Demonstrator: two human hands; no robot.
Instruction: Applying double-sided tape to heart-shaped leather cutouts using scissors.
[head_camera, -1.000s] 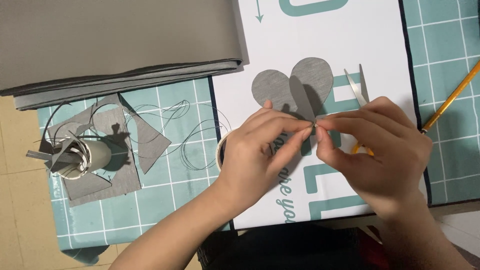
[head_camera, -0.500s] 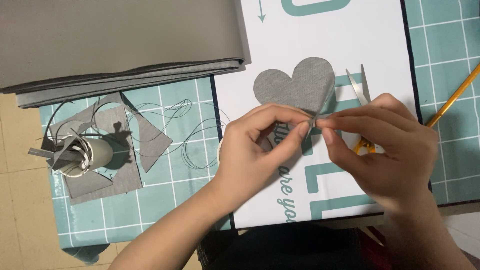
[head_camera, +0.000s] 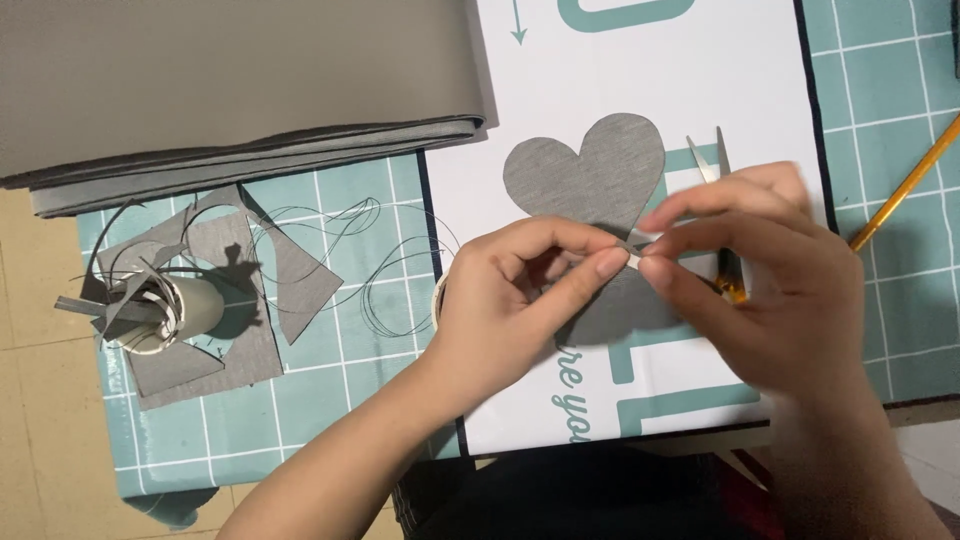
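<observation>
While the left hand and right hand pinch a small strip between fingertips, the grey heart lies on the white sheet beneath. Scissors rest beside the heart, partly under the right hand; scraps lie near the mat's left edge.

Under my hands lies one printed sheet: a white rectangle with teal lettering and shapes and a thin dark edge, resting on the teal grid cutting mat. I see no packages, screens or other labels.

left hand, right hand, fingers pinched (tips meeting)
</observation>
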